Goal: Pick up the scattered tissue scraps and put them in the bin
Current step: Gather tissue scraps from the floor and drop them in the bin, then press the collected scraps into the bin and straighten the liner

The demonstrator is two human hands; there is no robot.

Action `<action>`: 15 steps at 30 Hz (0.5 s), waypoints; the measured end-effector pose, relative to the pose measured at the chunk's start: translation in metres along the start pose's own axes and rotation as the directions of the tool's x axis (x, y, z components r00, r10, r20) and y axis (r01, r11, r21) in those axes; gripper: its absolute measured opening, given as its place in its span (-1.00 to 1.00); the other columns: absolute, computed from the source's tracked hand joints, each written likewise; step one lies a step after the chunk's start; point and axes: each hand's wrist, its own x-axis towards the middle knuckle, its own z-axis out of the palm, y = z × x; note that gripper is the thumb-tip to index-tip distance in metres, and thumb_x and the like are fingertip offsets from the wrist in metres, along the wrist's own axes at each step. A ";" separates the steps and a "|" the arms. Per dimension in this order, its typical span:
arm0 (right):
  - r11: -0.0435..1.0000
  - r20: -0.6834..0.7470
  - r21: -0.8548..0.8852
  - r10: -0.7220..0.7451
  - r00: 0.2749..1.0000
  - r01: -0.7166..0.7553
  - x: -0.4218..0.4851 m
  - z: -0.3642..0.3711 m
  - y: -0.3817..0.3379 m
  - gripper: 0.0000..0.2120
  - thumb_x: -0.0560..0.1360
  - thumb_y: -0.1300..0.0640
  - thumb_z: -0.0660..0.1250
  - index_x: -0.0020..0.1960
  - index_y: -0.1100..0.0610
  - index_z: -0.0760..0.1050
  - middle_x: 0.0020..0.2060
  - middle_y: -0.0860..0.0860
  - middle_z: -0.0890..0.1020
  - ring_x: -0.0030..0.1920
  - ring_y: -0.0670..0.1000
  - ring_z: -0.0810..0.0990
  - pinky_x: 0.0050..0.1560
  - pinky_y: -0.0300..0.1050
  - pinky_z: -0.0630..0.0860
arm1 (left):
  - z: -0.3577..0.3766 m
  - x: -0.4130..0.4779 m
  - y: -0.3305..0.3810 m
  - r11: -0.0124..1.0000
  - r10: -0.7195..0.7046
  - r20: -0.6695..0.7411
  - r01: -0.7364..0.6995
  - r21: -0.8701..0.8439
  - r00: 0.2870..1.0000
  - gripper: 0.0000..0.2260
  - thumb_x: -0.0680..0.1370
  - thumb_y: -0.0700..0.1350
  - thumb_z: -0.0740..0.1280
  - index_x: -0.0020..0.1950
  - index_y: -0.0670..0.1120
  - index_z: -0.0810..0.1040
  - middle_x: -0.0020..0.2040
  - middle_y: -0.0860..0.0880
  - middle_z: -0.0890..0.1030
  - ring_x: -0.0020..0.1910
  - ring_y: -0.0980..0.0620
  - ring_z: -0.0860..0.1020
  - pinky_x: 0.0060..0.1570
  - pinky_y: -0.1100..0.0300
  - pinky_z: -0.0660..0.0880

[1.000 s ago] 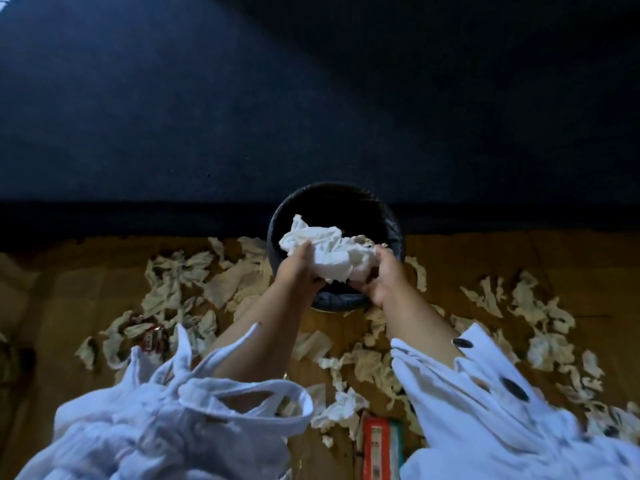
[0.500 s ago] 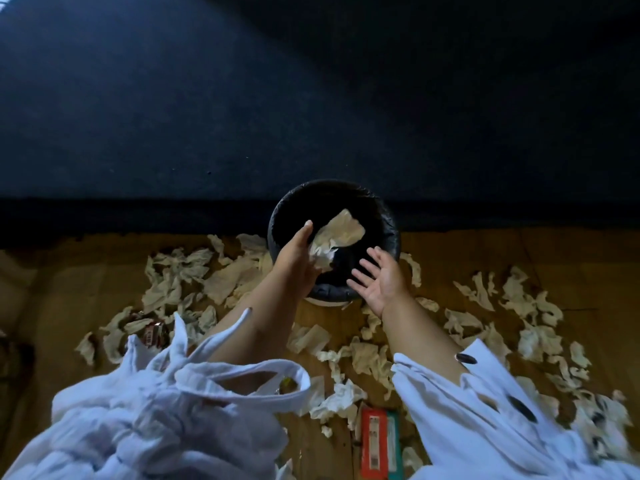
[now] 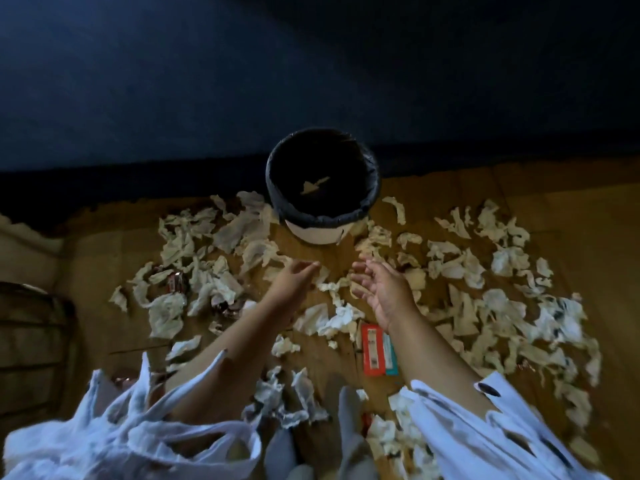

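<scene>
Both hands (image 3: 294, 282) (image 3: 384, 289) withdrawn, empty; bin (image 3: 323, 216) upright, mouth up.

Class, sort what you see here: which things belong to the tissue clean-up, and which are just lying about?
Part of the job:
tissue scraps
bin
left hand
right hand

Just lying about:
red packet
plastic bag
foil wrappers

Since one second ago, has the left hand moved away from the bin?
Yes. The left hand, which held tissue over the bin mouth, has drawn back toward the person and is now open, below the bin's base.
</scene>
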 end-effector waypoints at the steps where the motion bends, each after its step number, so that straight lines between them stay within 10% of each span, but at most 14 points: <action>1: 1.000 -0.017 0.009 0.011 1.000 -0.011 -0.012 -0.008 0.010 -0.81 0.59 0.17 0.11 0.01 0.05 0.51 -0.08 0.02 0.57 -0.07 0.02 0.55 -0.14 -0.14 0.47 | 0.004 -0.014 -0.011 1.000 -0.018 0.016 0.017 0.014 1.000 -0.73 0.59 -0.03 0.21 0.20 -0.15 0.48 0.09 -0.11 0.56 -0.02 -0.02 0.52 -0.18 0.23 0.42; 15: 0.967 -0.165 0.069 0.255 0.953 -0.247 -0.157 -0.160 0.204 -0.80 0.58 0.23 0.11 -0.02 0.12 0.52 -0.19 0.06 0.60 -0.22 0.01 0.54 -0.25 -0.14 0.43 | 0.096 -0.155 -0.209 0.963 -0.166 0.027 0.156 0.220 0.986 -0.75 0.58 -0.03 0.24 0.16 -0.16 0.51 0.02 -0.12 0.60 -0.05 -0.07 0.58 -0.21 0.15 0.49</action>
